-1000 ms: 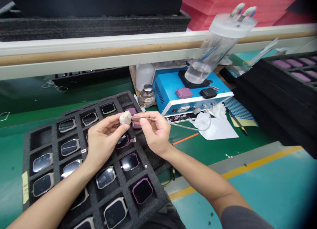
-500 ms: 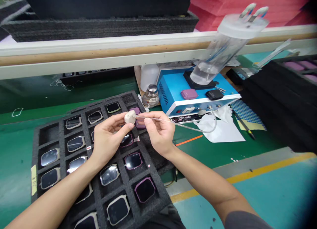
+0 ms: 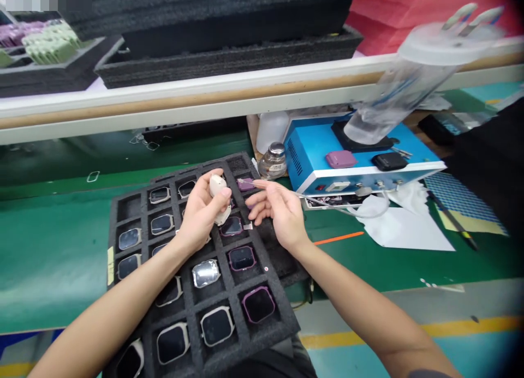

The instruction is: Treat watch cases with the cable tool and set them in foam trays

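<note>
Casing (image 3: 216,187), pale, sits gripped in my left hand (image 3: 198,217) above the foam tray (image 3: 272,284), my right hand (image 3: 285,217) pinching the tube (image 3: 319,200) apart from it; I judge work partway, this piece not yet set down.

A small cream watch case (image 3: 217,185), rounded and smooth, is held tilted in the left hand (image 3: 201,214), above the far end of the foam tray (image 3: 273,284). A thin, clear, flexible tube (image 3: 311,198), held in the right hand (image 3: 286,214), has its tip apart from the case, just inside the tray's right edge.
</note>
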A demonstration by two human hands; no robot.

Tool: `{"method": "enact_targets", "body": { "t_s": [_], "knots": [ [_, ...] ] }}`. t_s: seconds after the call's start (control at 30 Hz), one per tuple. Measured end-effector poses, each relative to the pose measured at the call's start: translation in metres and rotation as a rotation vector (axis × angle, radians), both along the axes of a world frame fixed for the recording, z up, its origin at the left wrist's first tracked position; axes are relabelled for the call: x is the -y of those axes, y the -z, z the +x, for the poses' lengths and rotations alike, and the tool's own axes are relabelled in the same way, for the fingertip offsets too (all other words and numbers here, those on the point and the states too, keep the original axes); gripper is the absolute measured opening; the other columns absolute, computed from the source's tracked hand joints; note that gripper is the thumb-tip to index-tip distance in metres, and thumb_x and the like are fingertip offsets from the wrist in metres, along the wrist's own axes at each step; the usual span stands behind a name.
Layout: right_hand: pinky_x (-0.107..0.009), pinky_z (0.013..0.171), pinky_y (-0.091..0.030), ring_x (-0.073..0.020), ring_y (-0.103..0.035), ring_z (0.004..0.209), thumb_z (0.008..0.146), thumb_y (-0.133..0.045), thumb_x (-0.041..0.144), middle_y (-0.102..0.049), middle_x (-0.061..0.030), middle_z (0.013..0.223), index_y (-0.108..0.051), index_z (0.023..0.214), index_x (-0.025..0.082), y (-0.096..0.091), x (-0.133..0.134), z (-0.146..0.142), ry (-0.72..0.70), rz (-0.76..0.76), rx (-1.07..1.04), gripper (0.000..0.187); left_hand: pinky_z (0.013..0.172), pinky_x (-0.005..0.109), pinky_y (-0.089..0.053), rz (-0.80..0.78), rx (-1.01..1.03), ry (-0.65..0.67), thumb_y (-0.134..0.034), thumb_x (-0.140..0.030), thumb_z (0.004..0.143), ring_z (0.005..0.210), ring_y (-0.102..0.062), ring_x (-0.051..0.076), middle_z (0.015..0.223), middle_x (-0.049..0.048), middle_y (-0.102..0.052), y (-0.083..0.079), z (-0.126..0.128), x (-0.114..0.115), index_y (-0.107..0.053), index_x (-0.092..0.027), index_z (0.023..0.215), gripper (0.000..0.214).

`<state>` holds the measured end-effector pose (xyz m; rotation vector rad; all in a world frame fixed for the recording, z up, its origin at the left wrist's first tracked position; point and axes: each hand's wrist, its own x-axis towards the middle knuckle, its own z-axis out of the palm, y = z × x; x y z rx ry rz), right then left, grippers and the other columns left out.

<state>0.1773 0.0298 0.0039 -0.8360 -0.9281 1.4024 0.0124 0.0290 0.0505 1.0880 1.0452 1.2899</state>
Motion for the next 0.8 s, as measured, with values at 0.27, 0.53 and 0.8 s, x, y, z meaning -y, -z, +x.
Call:
{"method": "enact_targets", "body": {
  "t_s": [0.27, 0.53, 0.8],
  "knots": [
    [-0.017, 0.034, -0.042, -0.0097, -0.061, 0.043, 0.092, -0.064, 0.047, -0.078, -0.0056, 0.075, -0.065, 0.111, 0.014, -0.035, 0.012, 0.022, -0.479, -0.303, 0.080, 0.038, 0.080, 0.024, -0.054, 0.070, -0.086, 0.025, -0.092, -0.037, 0.071, 0.104, -0.071, 0.018, 0.126, 0.0094, -0.073, -0.005, -0.005, -0.004, -0.072, -0.020, 0.109, 0.046],
    [-0.026, 0.055, -0.050, -0.0134, -0.064, 0.060, 0.093, -0.061, 0.039, -0.077, -0.0055, 0.085, -0.074, 0.106, 0.018, -0.018, 0.085, 0.110, 0.042, -0.095, 0.711, 0.028, 0.092, 0.024, -0.053, 0.033, -0.011, 0.141, -0.089, -0.040, 0.074, 0.115, -0.068, 0.019, 0.113, 0.0049, -0.078, -0.012, 0.000, -0.003, -0.080, -0.022, 0.102, 0.034],
    [-0.038, 0.082, -0.050, -0.0258, -0.065, 0.091, 0.091, -0.059, 0.029, -0.070, -0.0106, 0.099, -0.074, 0.096, 0.021, 0.052, 0.073, 0.184, 0.096, 0.054, 1.511, 0.017, 0.074, 0.023, -0.058, -0.205, 0.277, 0.381, -0.079, -0.050, 0.084, 0.085, -0.070, 0.016, 0.106, 0.0095, -0.075, -0.012, -0.001, 0.003, -0.075, -0.014, 0.118, 0.050]
  ]
}}
